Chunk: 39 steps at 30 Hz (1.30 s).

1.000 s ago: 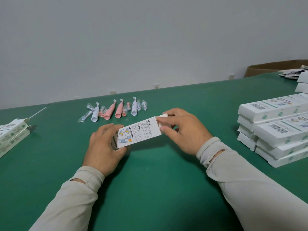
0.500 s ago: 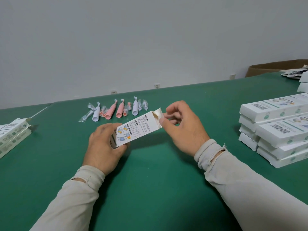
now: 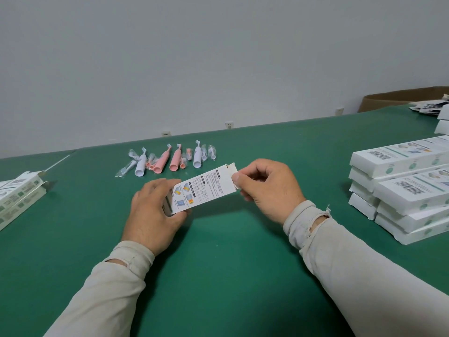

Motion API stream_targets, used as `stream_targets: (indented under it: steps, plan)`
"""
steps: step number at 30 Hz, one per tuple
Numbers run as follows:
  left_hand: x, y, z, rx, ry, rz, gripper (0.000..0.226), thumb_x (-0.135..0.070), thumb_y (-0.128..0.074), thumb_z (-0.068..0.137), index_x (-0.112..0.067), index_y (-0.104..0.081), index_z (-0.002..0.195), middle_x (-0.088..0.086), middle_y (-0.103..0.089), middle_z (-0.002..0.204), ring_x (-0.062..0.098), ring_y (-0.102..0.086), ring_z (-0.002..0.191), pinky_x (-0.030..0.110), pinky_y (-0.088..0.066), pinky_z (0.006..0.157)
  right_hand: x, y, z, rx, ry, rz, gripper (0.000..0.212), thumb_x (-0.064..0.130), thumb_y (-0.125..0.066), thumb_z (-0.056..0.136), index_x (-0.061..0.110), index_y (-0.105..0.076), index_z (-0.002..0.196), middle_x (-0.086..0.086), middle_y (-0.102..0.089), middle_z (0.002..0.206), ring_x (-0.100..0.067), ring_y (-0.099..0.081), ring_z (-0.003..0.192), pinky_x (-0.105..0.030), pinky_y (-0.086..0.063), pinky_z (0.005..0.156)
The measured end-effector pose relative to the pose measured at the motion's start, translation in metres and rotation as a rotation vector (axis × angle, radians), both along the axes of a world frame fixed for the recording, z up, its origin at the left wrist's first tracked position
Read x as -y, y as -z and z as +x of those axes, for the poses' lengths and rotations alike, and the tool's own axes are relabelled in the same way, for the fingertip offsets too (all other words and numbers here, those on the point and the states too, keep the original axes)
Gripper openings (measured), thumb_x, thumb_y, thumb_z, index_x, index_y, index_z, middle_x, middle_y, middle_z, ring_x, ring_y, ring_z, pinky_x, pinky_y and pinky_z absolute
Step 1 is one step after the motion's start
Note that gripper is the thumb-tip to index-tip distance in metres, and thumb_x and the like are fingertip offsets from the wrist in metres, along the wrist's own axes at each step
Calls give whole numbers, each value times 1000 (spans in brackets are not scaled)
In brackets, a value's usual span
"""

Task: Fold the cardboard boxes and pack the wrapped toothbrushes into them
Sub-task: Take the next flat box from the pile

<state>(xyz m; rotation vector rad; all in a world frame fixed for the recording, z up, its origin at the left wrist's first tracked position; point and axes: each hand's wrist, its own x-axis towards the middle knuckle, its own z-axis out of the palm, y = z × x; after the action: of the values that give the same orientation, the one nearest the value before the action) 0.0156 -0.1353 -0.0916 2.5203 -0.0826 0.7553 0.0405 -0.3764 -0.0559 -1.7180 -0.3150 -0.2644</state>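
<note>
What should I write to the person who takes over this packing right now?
Left hand grips the near end of the small box; right hand pinches the flap at its far end, which is open.
Wrapped toothbrushes lie on the green table beyond the box.
White boxes are stacked on the right; flat boxes lie on the left.
Left: close this box and pack the rest. Whether it holds a toothbrush cannot be seen.

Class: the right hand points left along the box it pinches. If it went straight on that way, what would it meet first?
Probably the left hand, gripping the far end of the box that the right hand pinches.
</note>
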Motion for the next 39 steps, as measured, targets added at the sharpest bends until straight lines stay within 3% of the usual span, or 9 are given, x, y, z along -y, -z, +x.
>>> stream_targets:
  steps: [8,12,17,22,24,26,29,34,39]
  plan:
    - [-1,0,-1,-4,-13,-11,53,-20,-81,75,-36,-62,122,-7,-58,125,23,-48,119,25,-27,99,-1,-2,-4,-18,-40,-62,24,9,-63,86,25,-77,76,-2,-73,70,-19,-63,64,-49,-59,74]
    - [-2,0,-1,-9,-14,-4,53,-21,-80,75,-37,-61,122,-8,-58,125,21,-48,119,24,-26,98,-2,-4,-5,29,-38,-106,39,5,-59,86,38,-75,76,13,-67,75,-27,-64,73,-38,-56,74]
    - [-3,0,-1,-19,-21,-9,54,-22,-80,74,-36,-61,122,-8,-59,125,23,-49,118,26,-28,98,-3,-4,-6,17,-84,-97,34,2,-58,88,29,-77,85,4,-66,94,-15,-60,74,-30,-52,74]
    - [-2,-2,-3,-47,-39,-27,58,-24,-80,75,-30,-59,129,-6,-58,129,24,-49,122,29,-33,101,-3,3,-2,26,-101,-128,26,6,-61,89,18,-78,104,10,-70,101,4,-60,73,-8,-44,70]
    - [-1,-3,-5,-76,-48,-34,70,-26,-83,75,-25,-54,139,-2,-54,136,25,-45,128,34,-34,108,-5,7,0,-19,-113,-98,20,13,-66,89,21,-76,104,17,-73,91,5,-63,66,-13,-47,67]
    - [0,-4,-8,-96,-31,-49,77,-24,-84,75,-19,-49,143,2,-51,139,24,-44,130,38,-33,112,-8,12,6,-48,-45,-53,11,19,-70,89,26,-68,97,14,-73,95,-2,-69,78,-24,-53,76]
    - [0,-3,-9,-94,48,-44,68,-16,-82,76,-17,-53,137,0,-53,128,21,-47,123,35,-37,105,-2,13,17,-90,108,63,11,18,-71,88,26,-63,87,5,-71,90,-15,-70,81,-33,-59,77]
    - [7,-1,-13,-119,178,-155,54,-14,-82,77,-37,-61,121,-18,-60,116,15,-58,112,42,-48,102,17,12,25,-211,149,251,5,17,-70,90,17,-70,86,3,-71,73,-8,-66,62,-27,-60,65]
    - [11,-9,-19,-113,231,-325,43,-30,-86,70,-46,-66,106,-27,-70,104,3,-70,93,10,-51,80,30,3,15,-327,190,382,28,35,-55,98,17,-68,82,2,-67,71,-12,-61,59,-27,-53,55]
